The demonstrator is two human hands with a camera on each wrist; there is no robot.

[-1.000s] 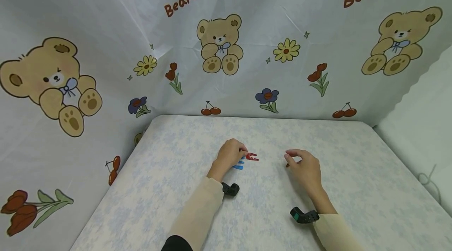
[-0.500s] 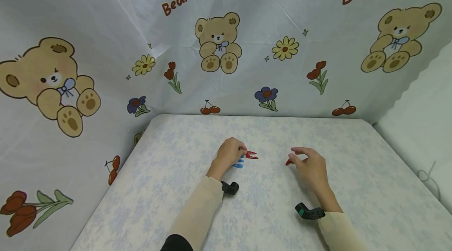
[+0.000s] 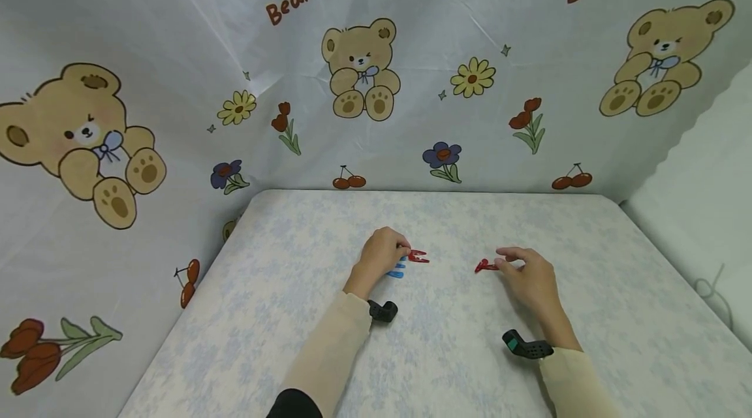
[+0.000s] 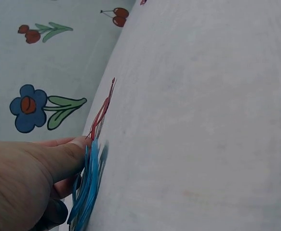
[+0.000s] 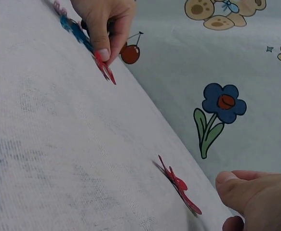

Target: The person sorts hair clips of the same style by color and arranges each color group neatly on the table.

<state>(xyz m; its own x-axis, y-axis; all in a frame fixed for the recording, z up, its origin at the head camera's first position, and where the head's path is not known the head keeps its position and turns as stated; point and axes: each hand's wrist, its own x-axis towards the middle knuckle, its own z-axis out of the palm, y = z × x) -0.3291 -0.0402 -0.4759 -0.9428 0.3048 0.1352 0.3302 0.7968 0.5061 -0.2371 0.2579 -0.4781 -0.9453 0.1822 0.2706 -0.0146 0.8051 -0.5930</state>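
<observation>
My left hand [image 3: 384, 253] pinches a flat red forked piece [image 3: 418, 256] between thumb and fingers, its two prongs pointing right. Just under that hand lie several blue strip-like prongs [image 3: 396, 272], which meet the red piece [image 4: 99, 115] at the thumb in the left wrist view. Part of the join is covered by the fingers. A second red piece [image 3: 485, 266], thin and branched, lies on the table to the right. In the right wrist view my right hand [image 5: 263, 197] is beside this red piece [image 5: 179, 185], a gap between it and the thumb and forefinger.
The table [image 3: 282, 339] has a pale blue mottled cover. Behind it and at the left hangs a sheet [image 3: 411, 26] printed with bears and flowers. Beyond the blue strips, a small pinkish thing [image 5: 58, 7] shows in the right wrist view.
My right hand has drawn away to the right, and more of the second red piece shows beside its fingers. The left hand keeps its pinch in nearly the same place.
</observation>
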